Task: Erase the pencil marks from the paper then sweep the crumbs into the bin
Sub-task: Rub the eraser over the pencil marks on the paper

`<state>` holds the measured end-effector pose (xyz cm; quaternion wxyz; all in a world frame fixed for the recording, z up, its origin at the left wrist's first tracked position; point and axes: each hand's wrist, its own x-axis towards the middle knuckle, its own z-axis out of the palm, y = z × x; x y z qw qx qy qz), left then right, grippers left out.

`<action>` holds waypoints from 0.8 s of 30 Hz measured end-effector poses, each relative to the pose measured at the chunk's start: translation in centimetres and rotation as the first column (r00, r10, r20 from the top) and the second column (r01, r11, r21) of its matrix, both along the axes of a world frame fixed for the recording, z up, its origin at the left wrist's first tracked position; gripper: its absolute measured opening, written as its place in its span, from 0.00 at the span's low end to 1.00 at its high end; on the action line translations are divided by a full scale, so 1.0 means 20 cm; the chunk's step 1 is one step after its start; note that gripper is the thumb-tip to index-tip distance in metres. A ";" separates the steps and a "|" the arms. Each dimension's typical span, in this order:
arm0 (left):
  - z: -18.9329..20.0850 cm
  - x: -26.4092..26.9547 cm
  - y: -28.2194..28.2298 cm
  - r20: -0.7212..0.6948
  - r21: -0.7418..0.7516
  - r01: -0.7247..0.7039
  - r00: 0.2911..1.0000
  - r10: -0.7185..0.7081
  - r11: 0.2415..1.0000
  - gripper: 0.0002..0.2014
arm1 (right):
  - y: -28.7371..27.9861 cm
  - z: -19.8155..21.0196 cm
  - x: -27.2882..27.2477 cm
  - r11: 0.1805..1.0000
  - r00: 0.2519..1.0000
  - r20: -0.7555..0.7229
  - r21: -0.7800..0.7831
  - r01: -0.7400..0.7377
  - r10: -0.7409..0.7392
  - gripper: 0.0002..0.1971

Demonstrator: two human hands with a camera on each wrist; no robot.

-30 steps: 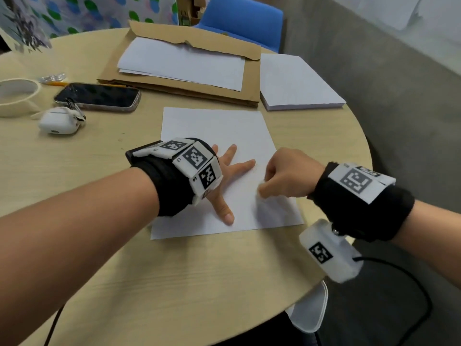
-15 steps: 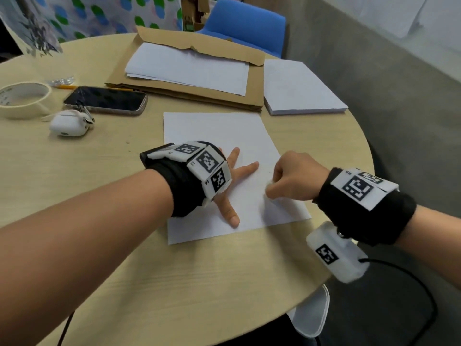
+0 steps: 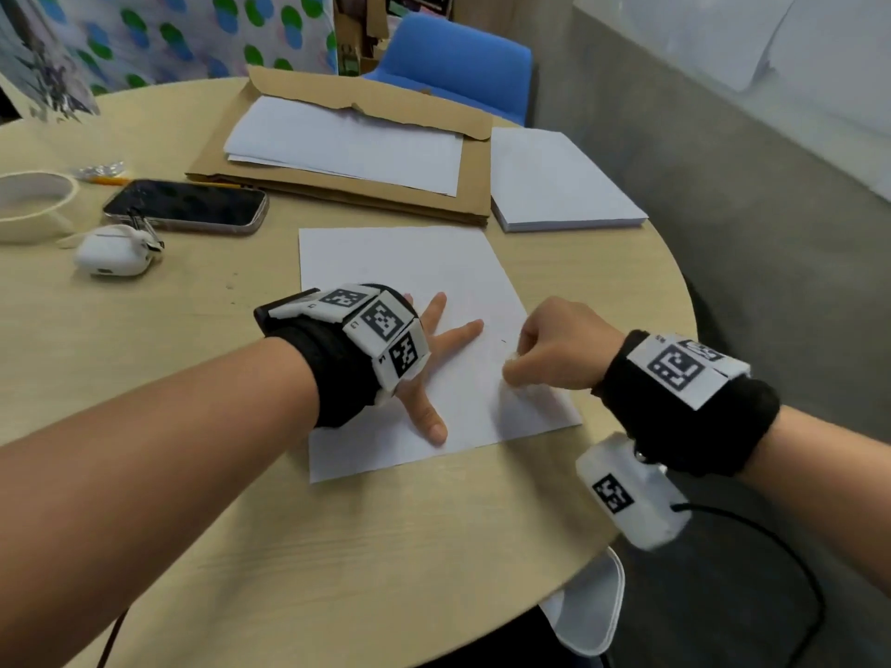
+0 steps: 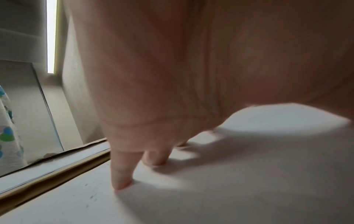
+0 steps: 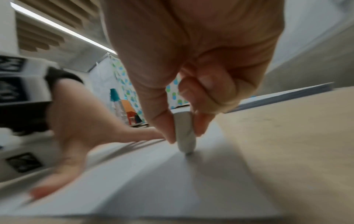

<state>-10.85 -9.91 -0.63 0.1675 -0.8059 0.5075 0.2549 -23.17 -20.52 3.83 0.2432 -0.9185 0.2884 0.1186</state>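
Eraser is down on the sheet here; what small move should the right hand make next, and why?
Probably a short rub toward the small dark mark just beyond the knuckles. The right hand pinches the eraser tip-down on the paper, and the left hand presses flat to steady the sheet, so another stroke seems safe.

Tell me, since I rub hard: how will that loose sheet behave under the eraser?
The paper is thin and probably floppy; likely to slide or crease. The left hand presses it flat, suggesting that. The right hand pinches the eraser near its edge.
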 end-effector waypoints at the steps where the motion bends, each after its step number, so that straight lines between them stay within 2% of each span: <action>1: 0.00 0.01 0.01 0.007 0.000 0.000 1.000 0.000 1.000 0.67 | 0.05 -0.02 0.01 0.998 0.999 0.010 0.038 -0.051 0.051 0.12; 4: 0.01 0.00 0.02 0.042 0.000 0.022 0.999 -0.022 1.000 0.66 | 0.12 -0.07 0.03 0.995 0.995 0.013 0.029 -0.099 0.099 0.18; 8: 0.03 -0.01 0.02 0.017 0.033 0.006 1.000 -0.007 0.999 0.65 | -0.06 -0.02 -0.01 0.993 0.996 -0.067 -0.108 0.050 -0.057 0.16; 10: 0.04 -0.01 0.02 0.020 0.040 0.005 1.000 -0.005 0.999 0.65 | -0.09 0.02 -0.03 0.988 0.995 -0.069 -0.141 0.058 -0.068 0.17; 13: 0.05 -0.01 0.01 0.041 0.053 0.010 0.999 -0.012 0.999 0.65 | 0.01 0.00 0.00 0.999 0.999 -0.022 -0.039 -0.024 0.023 0.12; 16: 0.06 -0.03 0.02 0.065 0.055 0.015 0.998 -0.018 0.998 0.65 | 0.13 -0.08 0.02 0.993 0.995 -0.009 0.054 -0.103 0.103 0.17; 21: 0.05 -0.03 0.01 0.050 0.065 -0.005 0.999 0.002 0.998 0.65 | -0.06 -0.04 0.01 0.997 0.994 -0.086 -0.056 0.059 -0.064 0.12; 23: 0.05 -0.03 0.01 0.052 0.055 -0.007 0.999 0.004 0.998 0.65 | -0.14 0.00 -0.01 0.989 0.987 -0.085 0.042 0.140 -0.136 0.09; 24: 0.05 -0.03 0.01 0.046 0.044 -0.008 0.999 0.006 0.999 0.64 | -0.17 0.01 -0.03 0.961 0.978 -0.045 0.181 0.207 -0.202 0.07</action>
